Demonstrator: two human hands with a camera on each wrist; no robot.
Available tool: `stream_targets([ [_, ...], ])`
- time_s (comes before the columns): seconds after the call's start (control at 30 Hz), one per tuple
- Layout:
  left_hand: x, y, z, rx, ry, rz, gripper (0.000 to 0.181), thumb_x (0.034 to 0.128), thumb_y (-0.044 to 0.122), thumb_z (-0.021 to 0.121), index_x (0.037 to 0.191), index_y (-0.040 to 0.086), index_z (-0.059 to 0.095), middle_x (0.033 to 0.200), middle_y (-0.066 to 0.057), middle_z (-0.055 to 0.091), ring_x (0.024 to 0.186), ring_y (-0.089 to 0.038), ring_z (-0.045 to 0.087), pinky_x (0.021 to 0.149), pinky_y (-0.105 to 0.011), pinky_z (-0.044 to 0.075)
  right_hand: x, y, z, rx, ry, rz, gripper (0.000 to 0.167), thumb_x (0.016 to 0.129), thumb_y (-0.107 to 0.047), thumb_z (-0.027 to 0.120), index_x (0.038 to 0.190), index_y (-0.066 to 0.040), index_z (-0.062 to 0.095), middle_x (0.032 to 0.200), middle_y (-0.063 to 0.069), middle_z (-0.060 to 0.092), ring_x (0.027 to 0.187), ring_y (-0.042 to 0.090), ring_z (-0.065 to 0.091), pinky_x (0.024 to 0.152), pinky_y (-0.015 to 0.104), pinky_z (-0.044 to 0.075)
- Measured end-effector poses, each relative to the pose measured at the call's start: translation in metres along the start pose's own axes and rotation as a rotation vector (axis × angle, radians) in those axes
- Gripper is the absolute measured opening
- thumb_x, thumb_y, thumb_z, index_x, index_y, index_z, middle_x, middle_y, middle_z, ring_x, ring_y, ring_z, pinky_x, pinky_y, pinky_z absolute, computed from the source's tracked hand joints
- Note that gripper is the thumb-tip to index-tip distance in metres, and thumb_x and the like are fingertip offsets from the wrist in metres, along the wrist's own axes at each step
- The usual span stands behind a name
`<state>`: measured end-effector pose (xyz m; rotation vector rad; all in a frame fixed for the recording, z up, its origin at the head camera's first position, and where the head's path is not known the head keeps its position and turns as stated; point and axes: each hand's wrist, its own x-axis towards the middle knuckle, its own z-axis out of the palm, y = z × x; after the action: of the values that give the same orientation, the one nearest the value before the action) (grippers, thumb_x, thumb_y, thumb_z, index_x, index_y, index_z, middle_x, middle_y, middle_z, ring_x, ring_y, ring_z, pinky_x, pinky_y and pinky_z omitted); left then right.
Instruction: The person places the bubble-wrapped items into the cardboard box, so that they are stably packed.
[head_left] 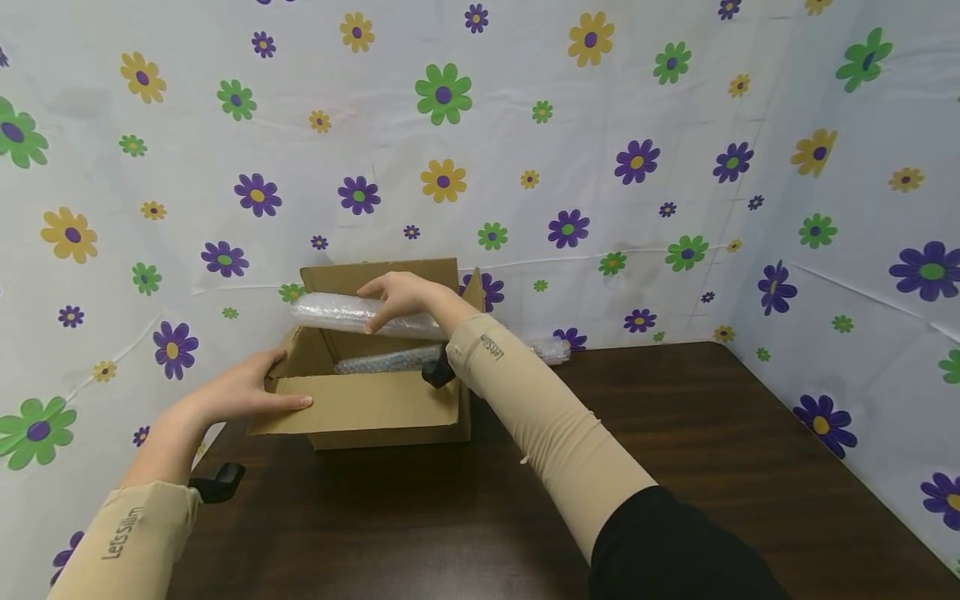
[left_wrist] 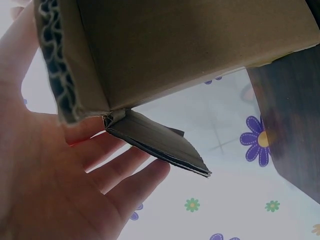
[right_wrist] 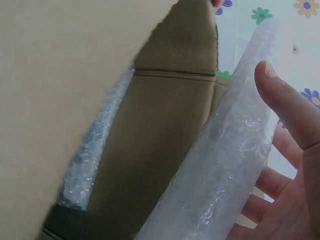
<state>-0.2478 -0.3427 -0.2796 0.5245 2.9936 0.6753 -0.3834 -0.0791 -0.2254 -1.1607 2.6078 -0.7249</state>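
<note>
An open cardboard box (head_left: 390,437) stands on the table with its flaps up and outward. At its left end my left hand (head_left: 232,392) holds the corner, thumb on the front flap (head_left: 375,402); in the left wrist view the fingers of the left hand (left_wrist: 75,165) lie behind a side flap (left_wrist: 160,137). My right hand (head_left: 408,300) grips a long bubble-wrapped roll (head_left: 330,312) above the box opening. The right wrist view shows the right hand (right_wrist: 290,165) around this roll (right_wrist: 220,155). Another bubble-wrapped piece (head_left: 390,361) lies inside the box.
More bubble wrap (head_left: 552,351) lies at the back of the dark wooden table (head_left: 637,450), right of the box and partly behind my right arm. A flower-patterned sheet (head_left: 495,150) hangs behind and beside the table.
</note>
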Motion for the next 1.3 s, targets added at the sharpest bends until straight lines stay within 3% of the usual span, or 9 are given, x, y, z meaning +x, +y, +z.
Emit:
stream_targets([
  [0.3,0.0,0.0,0.0,0.009,0.011,-0.002,0.102,0.0831,0.04,0.075,0.143,-0.02,0.019,0.143,-0.043,0.028,0.127,-0.059,0.032,0.098,-0.069,0.032,0.003,0.005,0.011,-0.048,-0.03,-0.001,0.067,0.084,-0.032,0.077,0.144,-0.018,0.049,0.142,0.002,0.05,0.099,0.013,0.051,0.083,0.027,0.044],
  [0.5,0.0,0.001,0.0,0.018,0.017,-0.01,0.101,0.0829,0.041,0.075,0.143,-0.02,0.02,0.142,-0.043,0.028,0.127,-0.06,0.031,0.099,-0.069,0.031,0.005,0.007,0.015,-0.077,-0.044,0.009,0.068,0.084,-0.033,0.077,0.144,-0.019,0.049,0.149,0.001,0.044,0.126,0.017,0.047,0.098,0.029,0.042],
  [0.67,0.0,0.002,0.0,0.032,0.013,-0.025,0.103,0.0827,0.043,0.074,0.144,-0.019,0.02,0.143,-0.042,0.027,0.128,-0.059,0.03,0.1,-0.068,0.03,0.005,0.01,0.016,-0.088,-0.054,0.013,0.069,0.084,-0.032,0.077,0.145,-0.019,0.048,0.149,0.001,0.043,0.112,0.015,0.053,0.094,0.029,0.043],
  [0.97,-0.001,-0.001,0.002,0.03,0.012,-0.035,0.104,0.0825,0.045,0.074,0.144,-0.019,0.02,0.144,-0.042,0.026,0.129,-0.058,0.028,0.101,-0.068,0.029,0.004,0.01,0.018,-0.117,-0.05,0.015,0.068,0.084,-0.032,0.077,0.144,-0.019,0.049,0.149,0.003,0.044,0.132,0.02,0.043,0.103,0.033,0.04],
  [1.3,-0.001,0.001,0.002,0.031,0.01,-0.038,0.104,0.0824,0.044,0.074,0.144,-0.019,0.02,0.144,-0.041,0.026,0.129,-0.058,0.028,0.1,-0.069,0.029,0.002,0.012,0.016,-0.118,-0.038,0.015,0.07,0.084,-0.031,0.078,0.145,-0.013,0.048,0.143,0.01,0.049,0.121,0.02,0.052,0.098,0.033,0.044],
])
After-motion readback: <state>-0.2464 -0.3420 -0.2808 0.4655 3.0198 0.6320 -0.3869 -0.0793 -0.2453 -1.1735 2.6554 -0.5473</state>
